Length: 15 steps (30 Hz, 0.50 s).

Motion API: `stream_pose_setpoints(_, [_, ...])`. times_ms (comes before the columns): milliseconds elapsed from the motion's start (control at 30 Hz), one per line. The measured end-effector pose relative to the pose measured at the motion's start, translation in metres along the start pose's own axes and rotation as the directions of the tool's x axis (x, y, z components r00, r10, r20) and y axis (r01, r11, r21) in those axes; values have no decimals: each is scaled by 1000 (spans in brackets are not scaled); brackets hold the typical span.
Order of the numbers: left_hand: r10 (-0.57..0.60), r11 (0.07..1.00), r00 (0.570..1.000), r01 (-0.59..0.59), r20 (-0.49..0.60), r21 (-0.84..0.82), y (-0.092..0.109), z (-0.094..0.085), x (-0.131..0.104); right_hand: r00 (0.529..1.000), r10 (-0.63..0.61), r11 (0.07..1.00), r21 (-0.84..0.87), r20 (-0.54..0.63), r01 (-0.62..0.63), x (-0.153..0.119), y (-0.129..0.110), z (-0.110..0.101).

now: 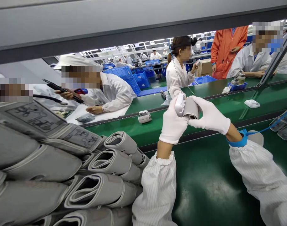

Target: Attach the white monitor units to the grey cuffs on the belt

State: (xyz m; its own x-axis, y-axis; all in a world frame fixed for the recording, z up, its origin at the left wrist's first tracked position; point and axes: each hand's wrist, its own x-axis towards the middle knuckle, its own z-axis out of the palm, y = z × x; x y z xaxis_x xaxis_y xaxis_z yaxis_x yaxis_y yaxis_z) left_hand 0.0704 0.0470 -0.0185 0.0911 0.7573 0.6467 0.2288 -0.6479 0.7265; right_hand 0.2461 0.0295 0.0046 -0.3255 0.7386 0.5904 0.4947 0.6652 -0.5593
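White gloves (173, 124), grey rolled cuffs (105, 190), a green tabletop (204, 185), and a seemingly blue wristband (238, 142).

Held cuff (190, 106) matt cloth; unit (180, 105) smooth plstc; bench (204, 185) glossy.

Two gloved hands, left hand (173, 124) and right hand (210, 116), on one white device (180, 105) and one rolled gray cuff (190, 109). Two other devices (252, 103) on one green belt (117, 124). One blue wristband (238, 140), one orange coat (225, 51), one cardboard box (204, 67), one small blue tray (237, 86). Piled cuffs (99, 188) overlap, exact number unclear.
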Motion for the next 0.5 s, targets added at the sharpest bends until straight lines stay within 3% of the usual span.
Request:
stream_pose_setpoints(100, [10,992,995,-23,-100,-122,0,2,3,998,-24,986,164,54,15,0,11,-5])
stream_pose_setpoints(200, [-42,957,996,17,-81,-289,6,1,5,997,-11,965,262,-77,31,1,23,-6])
stream_pose_setpoints(300, [-44,940,999,37,-13,-340,12,-2,4,974,-84,963,233,-212,134,2,27,-3])
stream_pose_setpoints(500, [7,947,1000,-10,-13,-320,11,-13,3,965,-206,956,176,-164,234,2,21,-2])
